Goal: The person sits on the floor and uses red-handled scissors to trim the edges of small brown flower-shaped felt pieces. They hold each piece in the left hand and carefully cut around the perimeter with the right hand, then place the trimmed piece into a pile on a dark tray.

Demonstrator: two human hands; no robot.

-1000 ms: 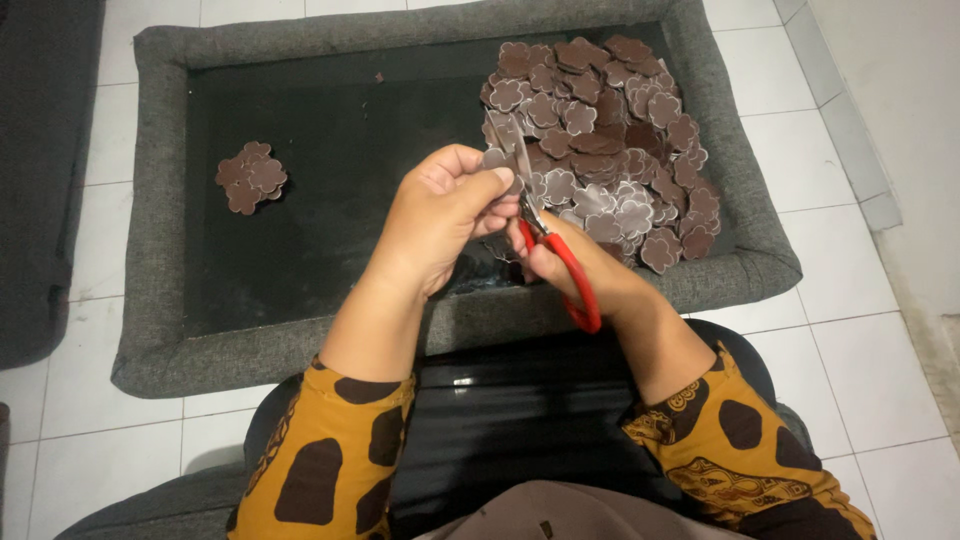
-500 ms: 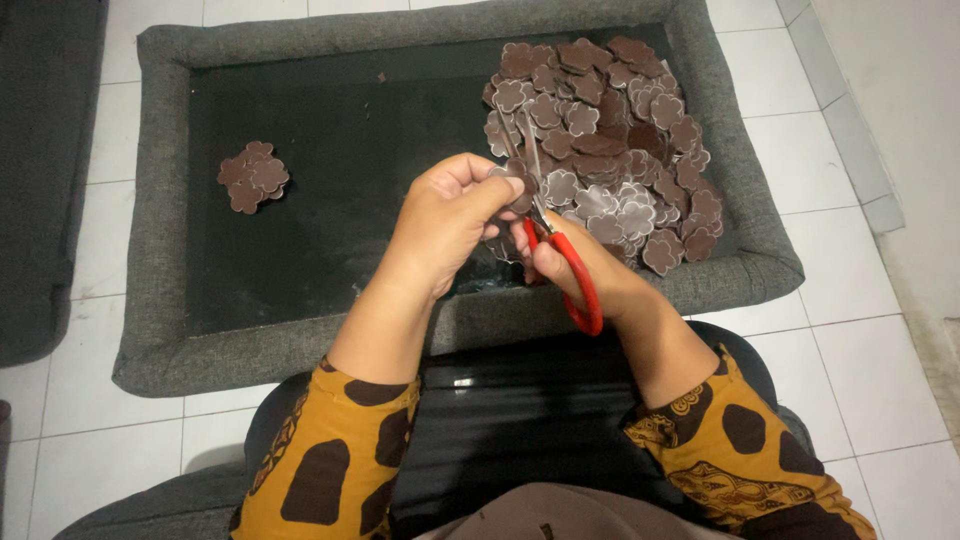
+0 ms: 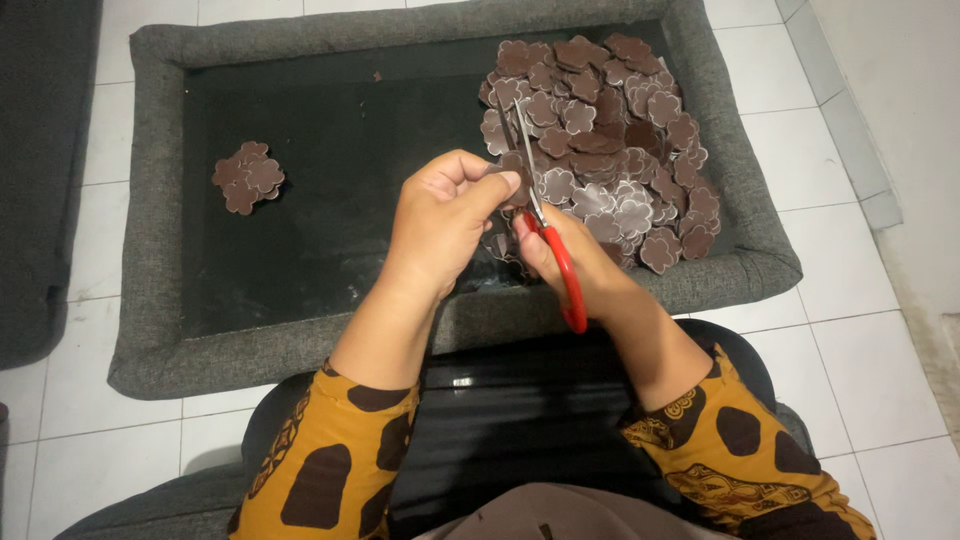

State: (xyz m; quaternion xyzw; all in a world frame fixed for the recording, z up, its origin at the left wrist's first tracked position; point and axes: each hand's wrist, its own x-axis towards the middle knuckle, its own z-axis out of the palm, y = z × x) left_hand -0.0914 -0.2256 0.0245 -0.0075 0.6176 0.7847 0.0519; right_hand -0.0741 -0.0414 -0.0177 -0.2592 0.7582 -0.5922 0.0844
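Brown flower-shaped cutouts, thin and flat, fill the scene. Head view: left hand (image 3: 440, 215) is curled closed, fingertips pinching one small brown piece (image 3: 503, 172) at the blades. Right hand (image 3: 575, 262) is closed through the red handles of the scissors (image 3: 545, 240); blades nearly together, long axis running up and slightly left, tips pointing away from the body. The piece sits just left of the blades, touching them, nearer the left hand. Count: one pair of scissors; one large heap of cutouts (image 3: 600, 140) beyond the right hand, too many to count; one small stack (image 3: 248, 176) well apart to the left. All lie in a grey padded tray (image 3: 300, 345) on a white tiled floor (image 3: 860, 350).
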